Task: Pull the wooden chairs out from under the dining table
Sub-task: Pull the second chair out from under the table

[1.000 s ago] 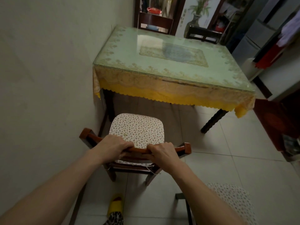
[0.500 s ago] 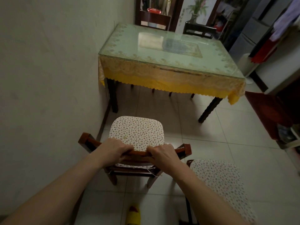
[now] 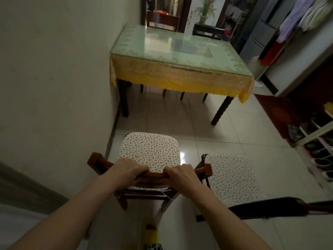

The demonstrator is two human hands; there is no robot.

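Observation:
A wooden chair (image 3: pixel 150 150) with a speckled seat cushion stands on the tiled floor, well clear of the dining table (image 3: pixel 178 56). My left hand (image 3: pixel 128 169) and my right hand (image 3: pixel 181 175) both grip its curved top rail, fingers curled over it. A second cushioned chair (image 3: pixel 232 175) stands just to the right, its dark backrest near the lower right. Two more dark chairs (image 3: pixel 163 20) sit tucked at the table's far side; their legs show under the yellow tablecloth.
A plain wall (image 3: pixel 54 78) runs close along the left. A shoe rack (image 3: pixel 317 141) and a dark red cabinet line the right side. A yellow slipper (image 3: pixel 151 235) shows at the bottom. Tiled floor (image 3: pixel 171 120) lies between chair and table.
The chair in my hands has come further back from the table, and the gap of floor has widened. The second chair on the right has come more fully into view.

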